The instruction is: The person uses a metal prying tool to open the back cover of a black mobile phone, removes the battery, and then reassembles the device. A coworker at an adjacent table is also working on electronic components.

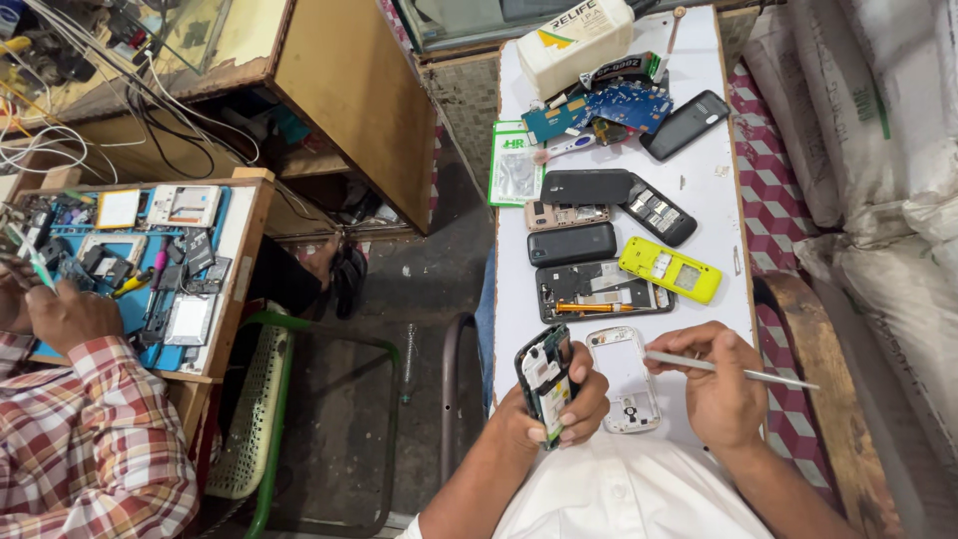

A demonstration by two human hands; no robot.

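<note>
White tabletop [709, 200] lies under our hands. Our left hand [559, 409] grips an opened phone [546, 379] (circuit board exposed); our right hand [714, 384] pinches a metal tool [738, 371] just beside it.

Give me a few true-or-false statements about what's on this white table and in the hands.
1. The left hand holds an opened phone. True.
2. The right hand holds a hammer. False: it holds a thin metal tool.
3. A yellow phone shell lies on the table. True.
4. The white phone frame is in the left hand. False: it lies on the table between the hands.
5. A person in a plaid sleeve works at the other bench. True.
</note>
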